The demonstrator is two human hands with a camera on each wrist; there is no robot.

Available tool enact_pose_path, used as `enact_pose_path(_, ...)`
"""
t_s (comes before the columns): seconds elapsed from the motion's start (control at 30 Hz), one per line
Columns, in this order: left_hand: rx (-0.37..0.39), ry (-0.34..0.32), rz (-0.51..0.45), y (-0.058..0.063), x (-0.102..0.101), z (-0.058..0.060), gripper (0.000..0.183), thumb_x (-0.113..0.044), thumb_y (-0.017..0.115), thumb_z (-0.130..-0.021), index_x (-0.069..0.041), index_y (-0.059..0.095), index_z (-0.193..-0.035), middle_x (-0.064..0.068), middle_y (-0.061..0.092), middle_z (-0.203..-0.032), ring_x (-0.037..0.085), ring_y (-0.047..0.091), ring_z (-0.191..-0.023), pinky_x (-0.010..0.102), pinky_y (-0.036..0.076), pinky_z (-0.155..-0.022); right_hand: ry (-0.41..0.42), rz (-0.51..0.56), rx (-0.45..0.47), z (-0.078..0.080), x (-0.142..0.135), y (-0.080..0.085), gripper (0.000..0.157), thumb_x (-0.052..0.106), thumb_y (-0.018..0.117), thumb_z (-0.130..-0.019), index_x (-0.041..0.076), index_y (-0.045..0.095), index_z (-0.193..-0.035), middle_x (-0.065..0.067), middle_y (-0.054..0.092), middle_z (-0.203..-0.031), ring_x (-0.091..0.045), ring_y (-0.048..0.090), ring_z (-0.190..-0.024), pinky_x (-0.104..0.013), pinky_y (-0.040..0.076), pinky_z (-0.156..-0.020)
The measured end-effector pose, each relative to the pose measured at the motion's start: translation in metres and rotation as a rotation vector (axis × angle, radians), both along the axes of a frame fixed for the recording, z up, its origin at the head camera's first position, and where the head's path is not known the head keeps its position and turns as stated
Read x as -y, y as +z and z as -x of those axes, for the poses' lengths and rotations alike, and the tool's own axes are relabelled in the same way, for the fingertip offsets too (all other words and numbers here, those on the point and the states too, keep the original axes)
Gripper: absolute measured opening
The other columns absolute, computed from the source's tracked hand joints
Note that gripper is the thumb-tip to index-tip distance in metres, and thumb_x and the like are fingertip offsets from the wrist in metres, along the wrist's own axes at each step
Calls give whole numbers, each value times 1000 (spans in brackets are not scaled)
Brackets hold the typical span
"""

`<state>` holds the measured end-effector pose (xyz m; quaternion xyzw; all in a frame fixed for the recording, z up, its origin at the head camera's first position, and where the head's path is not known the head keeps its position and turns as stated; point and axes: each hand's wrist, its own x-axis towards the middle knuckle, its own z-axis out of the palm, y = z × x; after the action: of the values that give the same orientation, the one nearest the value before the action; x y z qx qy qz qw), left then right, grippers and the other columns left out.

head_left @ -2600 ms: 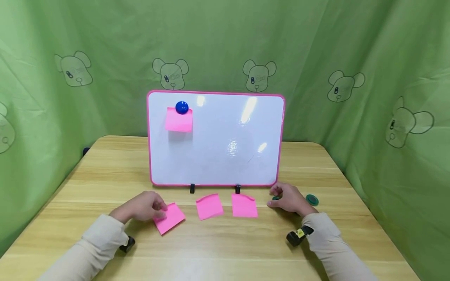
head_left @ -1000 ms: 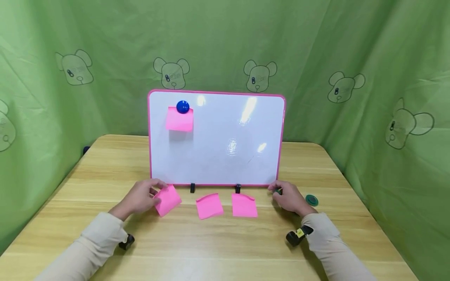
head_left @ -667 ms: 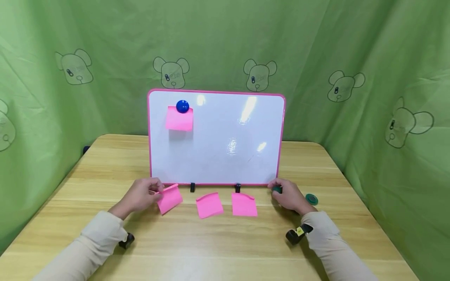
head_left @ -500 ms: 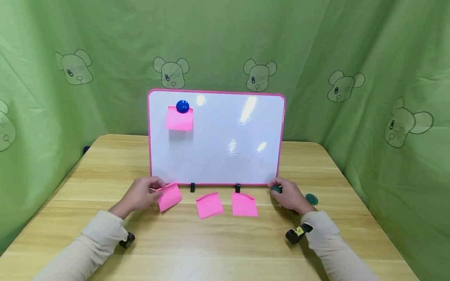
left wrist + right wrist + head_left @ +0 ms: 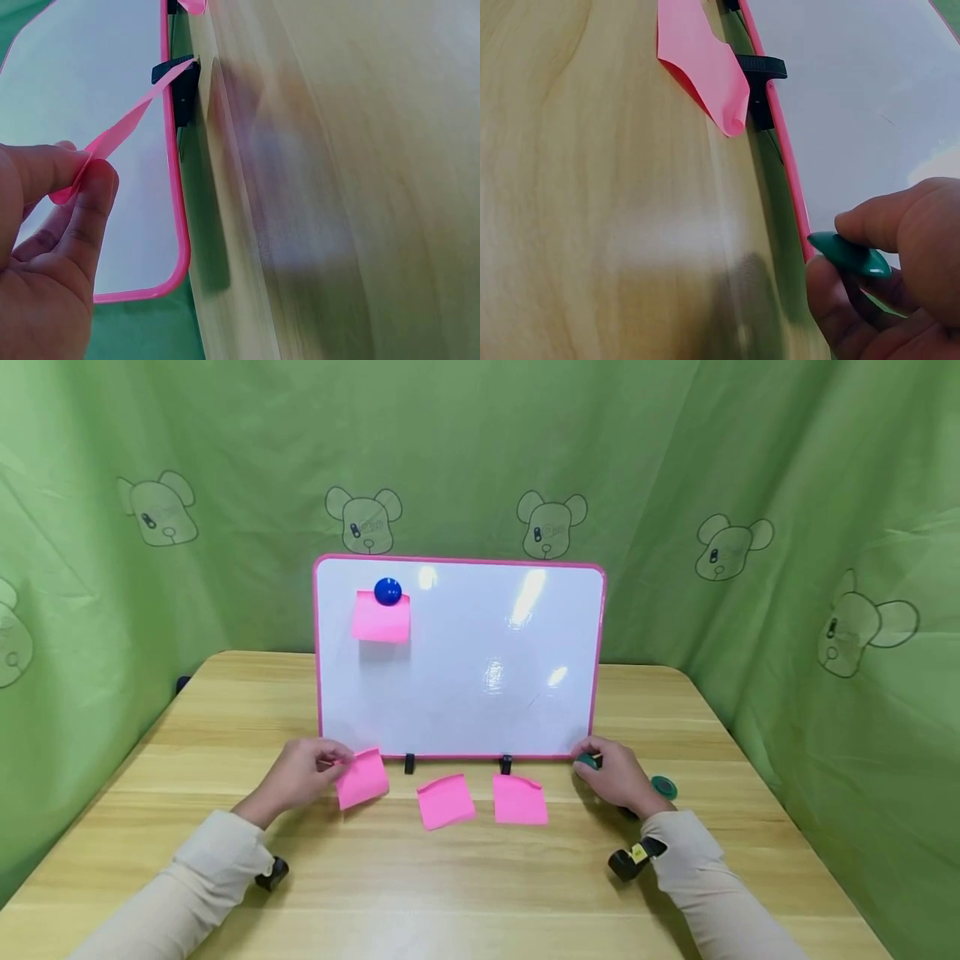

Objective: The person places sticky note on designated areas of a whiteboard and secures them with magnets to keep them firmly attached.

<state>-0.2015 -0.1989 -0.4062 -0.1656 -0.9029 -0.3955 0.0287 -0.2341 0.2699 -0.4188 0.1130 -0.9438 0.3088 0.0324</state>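
Between thumb and fingers my left hand (image 5: pixel 306 770) pinches a pink sticky note (image 5: pixel 363 779) by its left edge, at the whiteboard's lower left corner. Edge-on in the left wrist view, that note (image 5: pixel 124 129) runs up past a black foot of the board. My right hand (image 5: pixel 613 774) holds a round green magnet (image 5: pixel 849 255) by its rim, close to the board's lower right corner. On the pink-framed whiteboard (image 5: pixel 465 693), a blue magnet (image 5: pixel 387 592) pins another pink note (image 5: pixel 381 620) at the upper left.
Two pink sticky notes, one left (image 5: pixel 446 802) and one right (image 5: pixel 521 800), lie on the wooden table (image 5: pixel 465 893) before the board. A second green magnet (image 5: pixel 663 787) lies right of my right hand. Black feet (image 5: pixel 409 764) support the board. Green curtains (image 5: pixel 465 435) surround the table.
My left hand has lifted the sticky note off the table and moved it away from me toward the board's lower left corner. My right hand has raised the green magnet slightly.
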Motion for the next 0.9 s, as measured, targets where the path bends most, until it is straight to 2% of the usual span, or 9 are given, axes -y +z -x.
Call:
enact_pose_path(0.13,21,-3,-6,2,0,-1,22,4,70,-82,2,70,-104,16,68,-102,29,66,-90,36,57,-77,2,15,4,-1,0,1,13,11,66,-90,6,67,-102,-7,65,-98,-23,55,-83,-38,47,-75)
enact_pose_path(0.23,29,-9,-12,2,1,-1,25,5,71,-81,3,69,-106,18,67,-105,29,66,-90,35,57,-76,6,40,18,-2,0,3,12,12,66,-92,6,66,-102,-7,64,-94,-19,54,-72,-33,47,-63)
enact_pose_path(0.37,20,1,-21,2,0,-1,20,5,69,-82,-1,69,-102,17,67,-104,28,66,-89,35,57,-76,2,56,23,-2,1,4,12,15,66,-92,7,65,-101,-8,64,-94,-16,53,-63,-30,45,-55)
enact_pose_path(0.6,-3,-2,-20,4,-2,-1,9,4,68,-85,-3,69,-90,10,67,-93,27,65,-87,37,57,-77,-13,45,-8,0,3,5,12,15,68,-91,7,65,-98,-8,64,-94,-19,52,-70,-31,45,-60)
enact_pose_path(0.77,33,1,13,3,-1,-1,17,2,69,-84,-1,71,-101,13,68,-100,25,64,-88,36,57,-76,8,38,-13,0,3,5,11,15,69,-90,7,65,-97,-7,65,-93,-18,53,-72,-30,46,-63)
enact_pose_path(0.9,30,5,26,7,-1,5,27,2,70,-84,2,68,-111,18,66,-110,27,65,-90,36,57,-77,10,51,-18,5,3,12,12,16,68,-91,6,65,-98,-8,64,-93,-17,53,-69,-29,45,-58)
